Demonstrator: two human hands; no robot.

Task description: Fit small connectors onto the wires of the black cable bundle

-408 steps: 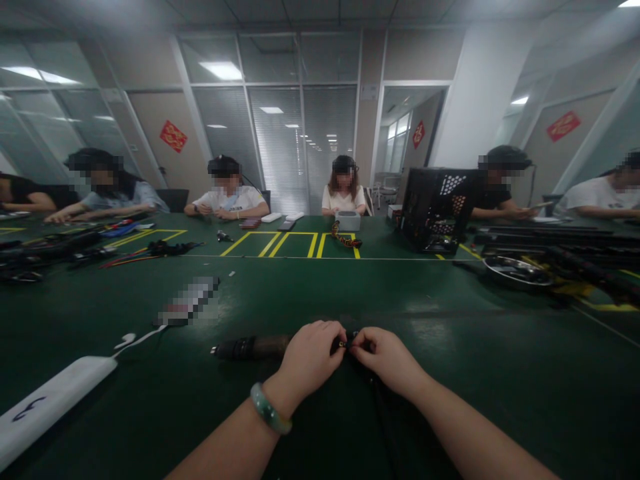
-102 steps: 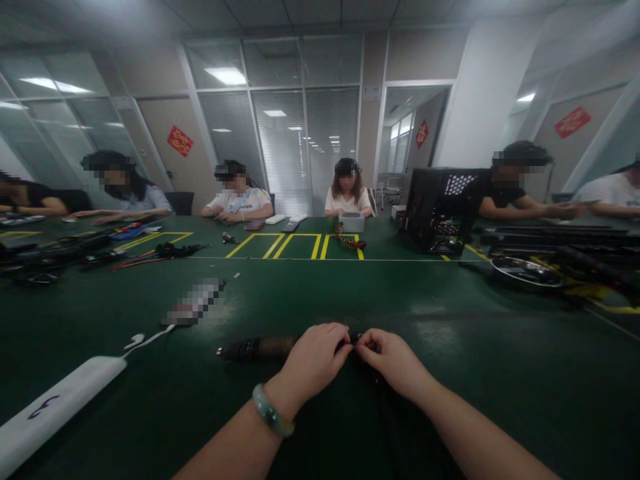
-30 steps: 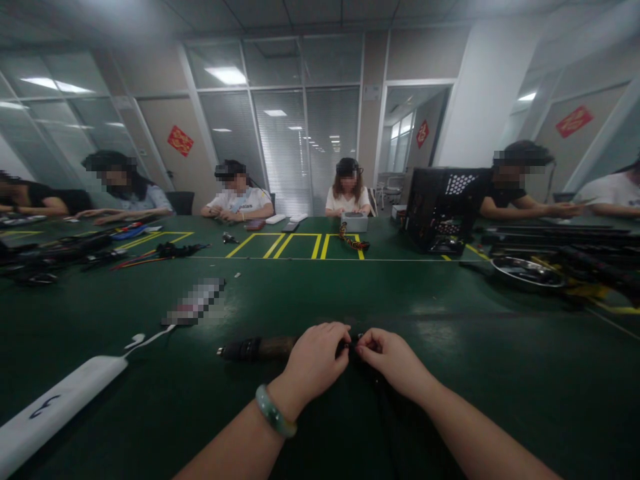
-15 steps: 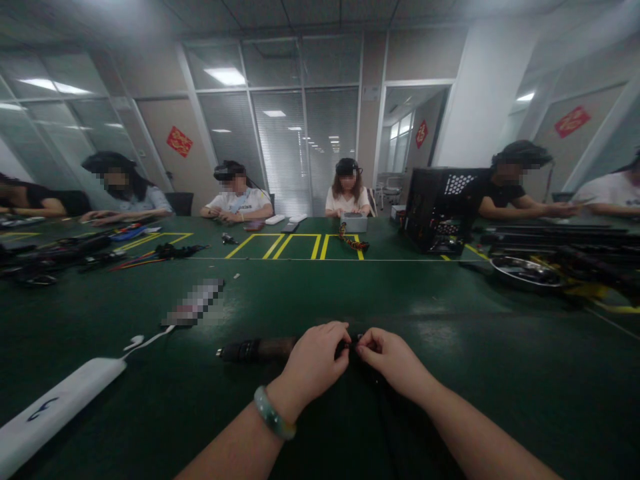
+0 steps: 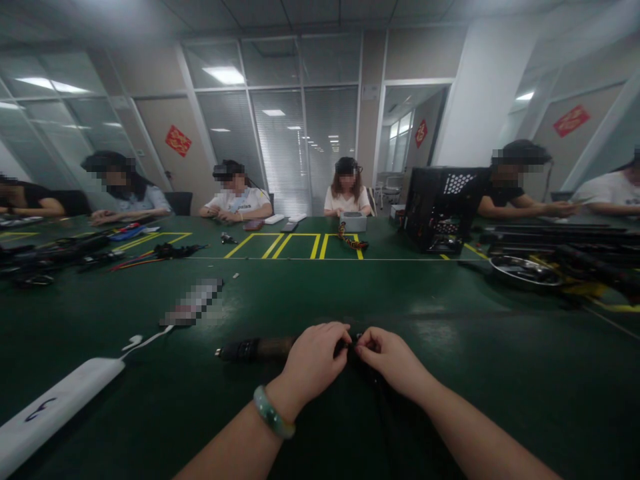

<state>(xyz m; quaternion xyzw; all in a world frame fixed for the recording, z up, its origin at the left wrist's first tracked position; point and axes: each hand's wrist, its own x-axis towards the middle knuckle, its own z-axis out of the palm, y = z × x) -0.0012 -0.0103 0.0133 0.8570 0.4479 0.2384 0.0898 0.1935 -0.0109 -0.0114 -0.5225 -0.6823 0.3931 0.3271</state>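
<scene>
Beside the left hand lies a dark cylinder, possibly a motor.

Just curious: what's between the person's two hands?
In the head view, a small black cable end sits pinched between the bare left hand, wearing a green bangle, and the bare right hand.

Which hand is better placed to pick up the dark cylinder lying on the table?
Probably the left hand: it lies beside the dark cylinder, while the right hand sits beyond the small connector.
</scene>
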